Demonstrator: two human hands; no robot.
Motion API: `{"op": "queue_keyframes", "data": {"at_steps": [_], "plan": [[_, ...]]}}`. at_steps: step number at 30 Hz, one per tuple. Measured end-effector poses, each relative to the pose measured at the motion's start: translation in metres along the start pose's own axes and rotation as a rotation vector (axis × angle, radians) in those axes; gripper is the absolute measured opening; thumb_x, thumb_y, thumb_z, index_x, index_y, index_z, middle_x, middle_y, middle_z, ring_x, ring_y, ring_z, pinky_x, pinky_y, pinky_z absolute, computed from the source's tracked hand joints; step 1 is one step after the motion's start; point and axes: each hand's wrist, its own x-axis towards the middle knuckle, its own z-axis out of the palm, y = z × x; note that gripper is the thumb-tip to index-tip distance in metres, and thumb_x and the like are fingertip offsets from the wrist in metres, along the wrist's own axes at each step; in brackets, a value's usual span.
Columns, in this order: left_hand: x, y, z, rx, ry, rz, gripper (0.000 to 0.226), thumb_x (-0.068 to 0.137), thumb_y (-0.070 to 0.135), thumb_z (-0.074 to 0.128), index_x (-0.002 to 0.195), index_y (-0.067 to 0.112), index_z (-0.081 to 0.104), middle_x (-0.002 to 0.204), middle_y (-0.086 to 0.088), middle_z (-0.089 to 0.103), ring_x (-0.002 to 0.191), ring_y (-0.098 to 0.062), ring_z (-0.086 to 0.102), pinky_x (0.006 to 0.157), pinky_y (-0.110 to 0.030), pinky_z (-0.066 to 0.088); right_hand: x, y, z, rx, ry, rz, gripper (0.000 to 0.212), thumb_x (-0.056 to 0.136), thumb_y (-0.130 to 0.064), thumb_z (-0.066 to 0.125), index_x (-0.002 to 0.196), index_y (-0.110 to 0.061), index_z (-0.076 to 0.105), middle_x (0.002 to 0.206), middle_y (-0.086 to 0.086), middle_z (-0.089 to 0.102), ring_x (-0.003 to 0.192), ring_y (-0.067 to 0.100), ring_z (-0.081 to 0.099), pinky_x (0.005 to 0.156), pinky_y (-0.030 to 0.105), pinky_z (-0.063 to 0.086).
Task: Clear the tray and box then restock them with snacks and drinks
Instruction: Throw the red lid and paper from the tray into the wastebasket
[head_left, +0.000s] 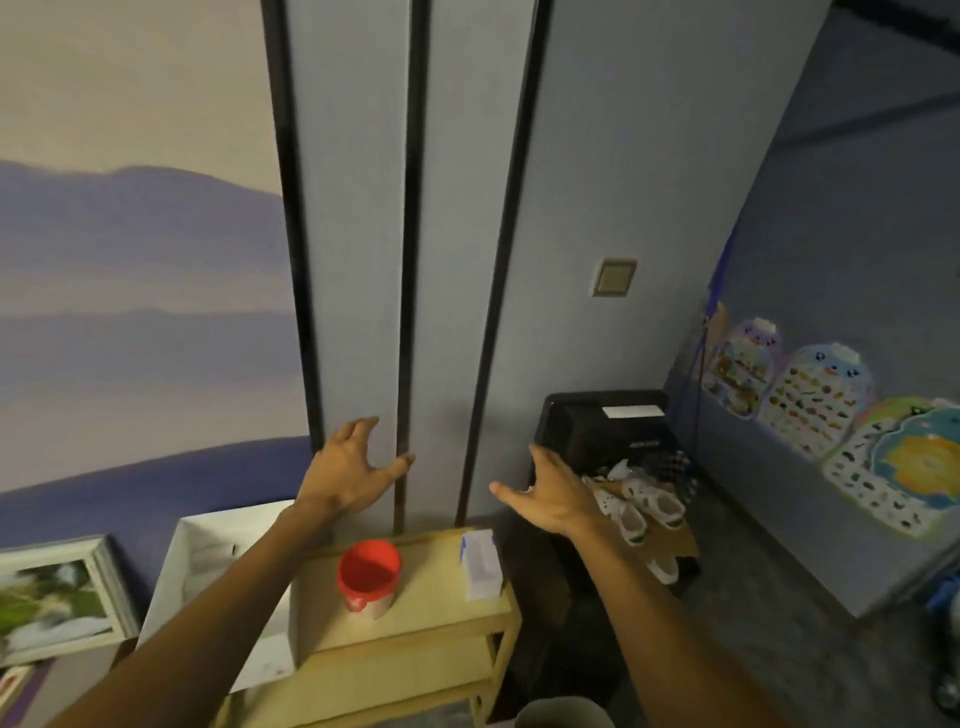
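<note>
My left hand (349, 465) is raised in front of me with the fingers spread and slightly curled, empty, and my right hand (551, 494) mirrors it, palm turned inward, thumb out, also holding nothing; the two are well apart, as if I were carrying them ahead of me on the way to something wide, though I judge that only from the matching pose. Neither touches anything: they hang in the air before the pale grey wall panels with dark vertical strips (415, 218). Below them stands the small light wooden side table (431, 608), and on its top sit a round tub with a red lid (369, 574), towards the left, and a small white box with blue print (482, 564) at the right back edge, apart from each other. Whether either belongs to the restocking I cannot tell. Just left of the table, leaning or standing against it, is an open white cardboard box (208, 561), which may be the box of the task; its inside is mostly hidden by my left forearm, so I cannot say whether it is cleared. No tray is in sight, and I see no snacks or drinks that I could name. To the right, on the floor, a black plastic case (608, 421) stands by a heap of white shoes (649, 512). My guess is that I'm between steps.
</note>
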Motion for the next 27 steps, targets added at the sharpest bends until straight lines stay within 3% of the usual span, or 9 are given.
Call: {"op": "queue_keyframes", "data": {"at_steps": [11,17,20,24,27], "plan": [[0.016,-0.07,0.089,0.01,-0.138,-0.23,0.115,0.071,0.096,0.055,0.161,0.03,0.029,0.167,-0.008,0.034,0.147,-0.036,0.042,0.114,-0.059,0.044,0.078,0.029,0.09,-0.047,-0.155,0.031,0.112,0.084,-0.085,0.061,0.167,-0.021,0.021,0.171,0.009,0.03,0.155,0.033,0.034,0.118,0.054,0.042],[0.017,-0.13,0.165,0.005,-0.17,-0.401,0.133,0.056,0.104,0.055,0.16,0.028,0.024,0.165,-0.006,0.032,0.144,-0.035,0.044,0.111,-0.056,0.047,0.141,0.073,0.185,-0.052,-0.222,0.034,0.104,0.081,-0.083,0.065,0.157,-0.02,0.035,0.155,0.006,0.047,0.139,0.026,0.051,0.108,0.043,0.05],[0.019,-0.162,0.205,0.016,-0.133,-0.432,0.138,0.048,0.106,0.058,0.158,0.032,0.022,0.161,-0.001,0.032,0.142,-0.031,0.044,0.11,-0.057,0.048,0.17,0.098,0.242,-0.052,-0.201,0.002,0.102,0.076,-0.086,0.065,0.153,-0.025,0.037,0.151,0.003,0.049,0.134,0.023,0.053,0.101,0.043,0.055],[0.02,-0.197,0.26,0.078,-0.092,-0.437,0.144,0.044,0.106,0.061,0.159,0.032,0.018,0.159,-0.004,0.032,0.142,-0.031,0.042,0.109,-0.057,0.047,0.191,0.134,0.314,-0.071,-0.143,-0.009,0.117,0.078,-0.086,0.064,0.165,-0.021,0.019,0.167,0.006,0.027,0.146,0.028,0.041,0.104,0.045,0.056],[0.017,-0.206,0.3,0.11,-0.065,-0.484,0.153,0.042,0.104,0.066,0.163,0.033,0.004,0.168,-0.007,0.017,0.152,-0.035,0.028,0.114,-0.062,0.04,0.193,0.158,0.355,-0.039,-0.155,0.058,0.127,0.081,-0.081,0.068,0.169,-0.018,0.002,0.175,0.008,0.008,0.155,0.033,0.028,0.114,0.048,0.048]]}}
